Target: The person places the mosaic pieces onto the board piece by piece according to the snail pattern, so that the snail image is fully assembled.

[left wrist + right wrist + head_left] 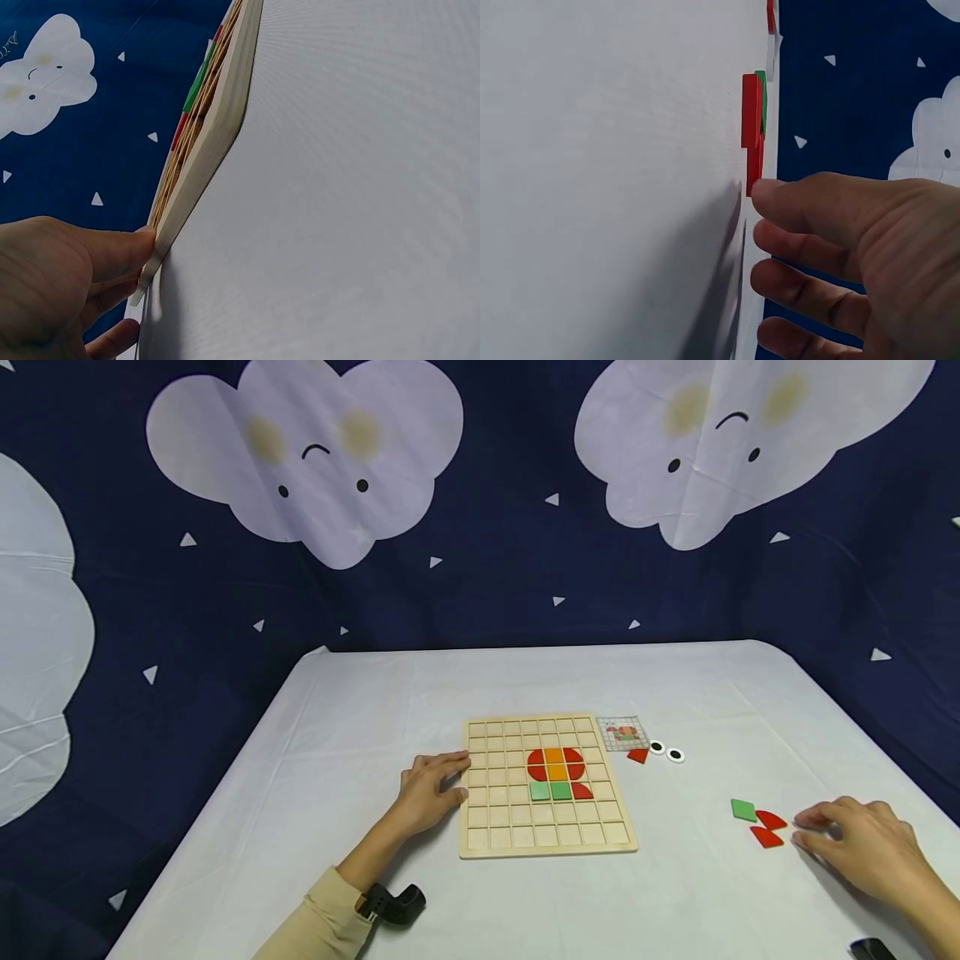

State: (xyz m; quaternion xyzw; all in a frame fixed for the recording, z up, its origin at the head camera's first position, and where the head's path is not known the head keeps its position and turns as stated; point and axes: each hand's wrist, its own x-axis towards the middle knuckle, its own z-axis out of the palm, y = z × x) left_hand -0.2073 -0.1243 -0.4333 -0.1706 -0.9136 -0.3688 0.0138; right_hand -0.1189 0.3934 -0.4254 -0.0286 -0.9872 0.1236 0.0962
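My left hand [428, 795] rests at the left edge of a square wooden grid board [491, 838], thumb and fingers spread along its rim. In the left wrist view the thumb's tip touches the rim of the board [225, 120]. Two orange squares [555, 764] lie in the grid with rounded red pieces [536, 765] at both sides; below are two green squares [560, 790] and a red quarter-circle [581, 791]. My right hand [862, 843] hovers with loosely bent fingers and nothing held, just right of two red quarter-circles [767, 837] and a green square [744, 810].
A small picture card [622, 734] lies off the board's upper right corner. Beside it are a red quarter-circle [638, 756] and two white discs with black centres [675, 755]. A white cloth covers the table [390, 693]; a dark blue cloud-patterned curtain [495, 602] hangs behind.
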